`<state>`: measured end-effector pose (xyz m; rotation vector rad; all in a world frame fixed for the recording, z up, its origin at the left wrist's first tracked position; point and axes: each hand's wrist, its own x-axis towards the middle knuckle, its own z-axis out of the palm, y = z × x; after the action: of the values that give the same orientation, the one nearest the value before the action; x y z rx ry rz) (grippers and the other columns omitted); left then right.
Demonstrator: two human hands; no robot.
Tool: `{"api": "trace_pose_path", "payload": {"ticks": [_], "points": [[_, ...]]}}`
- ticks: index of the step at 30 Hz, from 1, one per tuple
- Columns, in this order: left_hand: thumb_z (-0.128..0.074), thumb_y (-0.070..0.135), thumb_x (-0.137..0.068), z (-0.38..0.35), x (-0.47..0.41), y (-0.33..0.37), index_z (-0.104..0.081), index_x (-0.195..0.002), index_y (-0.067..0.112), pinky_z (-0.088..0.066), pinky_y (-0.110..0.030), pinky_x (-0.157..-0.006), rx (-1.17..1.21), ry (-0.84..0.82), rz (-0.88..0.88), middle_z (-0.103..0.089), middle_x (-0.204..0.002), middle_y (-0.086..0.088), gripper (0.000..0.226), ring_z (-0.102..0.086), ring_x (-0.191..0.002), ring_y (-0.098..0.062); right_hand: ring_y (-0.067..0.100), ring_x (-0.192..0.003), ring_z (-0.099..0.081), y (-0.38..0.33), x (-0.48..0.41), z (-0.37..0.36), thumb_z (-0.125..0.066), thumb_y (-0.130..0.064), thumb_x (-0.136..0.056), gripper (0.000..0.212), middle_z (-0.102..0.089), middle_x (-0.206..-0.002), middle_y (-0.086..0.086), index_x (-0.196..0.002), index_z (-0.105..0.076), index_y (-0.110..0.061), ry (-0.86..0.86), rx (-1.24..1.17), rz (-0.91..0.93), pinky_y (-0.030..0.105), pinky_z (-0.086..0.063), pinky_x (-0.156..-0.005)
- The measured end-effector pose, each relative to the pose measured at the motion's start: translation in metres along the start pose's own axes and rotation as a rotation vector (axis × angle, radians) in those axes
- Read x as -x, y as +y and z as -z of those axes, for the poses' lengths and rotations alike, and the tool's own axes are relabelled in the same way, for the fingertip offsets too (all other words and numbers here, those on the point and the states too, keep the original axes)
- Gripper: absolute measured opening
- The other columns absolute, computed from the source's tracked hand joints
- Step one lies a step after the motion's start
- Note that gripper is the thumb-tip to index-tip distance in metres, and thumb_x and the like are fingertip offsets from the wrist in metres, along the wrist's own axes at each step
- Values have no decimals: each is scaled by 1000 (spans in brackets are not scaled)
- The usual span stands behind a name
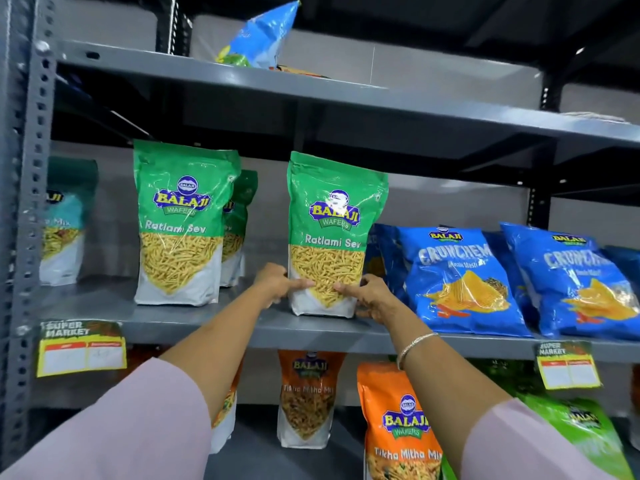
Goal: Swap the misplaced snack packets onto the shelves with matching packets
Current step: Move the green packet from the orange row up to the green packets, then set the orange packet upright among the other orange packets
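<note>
A green Ratlami Sev packet point(332, 216) stands upright on the middle shelf point(242, 327). My left hand point(277, 284) grips its lower left edge and my right hand point(370, 296) grips its lower right corner. Another green Ratlami Sev packet point(181, 220) stands to the left, with a third point(240, 220) half hidden behind it. Blue Crunchem packets point(457, 278) lean to the right on the same shelf. Orange Tikha Mitha Mix packets point(398, 420) stand on the shelf below. A blue packet point(263, 36) lies tilted on the top shelf.
A teal mix packet point(62, 223) stands at the far left by the perforated upright post point(20, 202). Yellow price tags point(81, 348) hang from the shelf edge at left and right. A green packet point(581, 431) sits at the lower right.
</note>
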<state>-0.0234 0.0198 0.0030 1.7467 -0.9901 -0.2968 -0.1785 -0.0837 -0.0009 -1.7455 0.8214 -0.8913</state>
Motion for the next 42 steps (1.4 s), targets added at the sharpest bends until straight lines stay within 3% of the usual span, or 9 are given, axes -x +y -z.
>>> {"api": "trace_pose_path", "payload": {"ticks": [6, 8, 10, 13, 21, 27, 33, 39, 42], "points": [[-74, 39, -73, -3, 14, 3, -43, -62, 11, -35, -26, -50, -51, 28, -9, -61, -84, -19, 43, -58, -72, -26, 16, -74, -50, 2, 4, -1, -78, -27, -70, 38, -51, -74, 1, -66, -42, -16, 20, 26, 56, 31, -44, -69], [-73, 42, -74, -2, 17, 2, -59, -93, -4, -50, -44, -77, -89, 43, -30, -58, -121, -31, 52, -57, -111, -40, 17, -86, -55, 3, 9, -2, -78, -29, -70, 37, -58, -91, 5, -86, -50, -10, 38, 45, 102, 28, -46, -73], [-72, 50, -70, -2, 18, -1, -50, -125, -2, -44, -50, -100, -152, 53, -45, -53, -134, -25, 79, -50, -123, -38, 29, -120, -49, 6, 14, 0, -77, -35, -69, 75, -52, -131, 15, -127, -41, -4, 113, 95, 163, 39, -43, -100], [-66, 54, -74, -6, 32, 1, -34, -142, 9, -41, -50, -105, -230, 209, -108, -45, -145, -14, 88, -44, -131, -34, 30, -132, -36, 9, 32, 6, -70, -44, -73, 83, -45, -140, 15, -138, -33, -8, 349, 171, 340, 45, -37, -105], [-35, 56, -89, -45, 101, -37, -12, -148, 7, -6, -44, -122, -441, 469, -760, -16, -159, -9, 80, -5, -148, -19, 27, -143, -18, 84, 89, 47, -52, -49, -82, 77, -27, -152, 13, -142, -26, -7, 705, 419, 577, 26, -5, -118], [-42, 47, -90, -114, 129, -120, -24, -140, 10, 2, -34, -121, -602, 302, -1010, 13, -160, 9, 65, 7, -148, -12, 33, -140, -21, 170, 108, 79, -61, -42, -81, 81, -28, -149, 21, -142, -24, -3, 793, 410, 306, 46, -19, -117], [-23, 66, -86, -185, 137, -169, -29, -142, 6, -13, -28, -118, -629, 41, -656, -32, -152, -11, 83, -22, -143, -21, 36, -137, -28, 239, 106, 93, -68, -41, -76, 89, -34, -145, 24, -140, -25, 3, 477, 369, -18, 47, -26, -114], [-71, 48, -72, -242, 115, -181, -13, -149, 10, -23, -44, -118, -100, -201, 34, -19, -158, -11, 103, -22, -145, -27, 31, -128, -46, 292, 79, 91, -82, -38, -61, 103, -49, -135, 17, -137, -26, 2, 165, 188, -231, 48, -39, -108], [-76, 42, -69, -258, 106, -182, -25, -144, 5, -35, -35, -108, -4, -264, 198, -34, -152, -11, 97, -35, -138, -28, 19, -114, -47, 302, 76, 84, -78, -12, -69, 80, -49, -121, 9, -131, -29, 2, 43, 99, -273, 33, -41, -97]]}}
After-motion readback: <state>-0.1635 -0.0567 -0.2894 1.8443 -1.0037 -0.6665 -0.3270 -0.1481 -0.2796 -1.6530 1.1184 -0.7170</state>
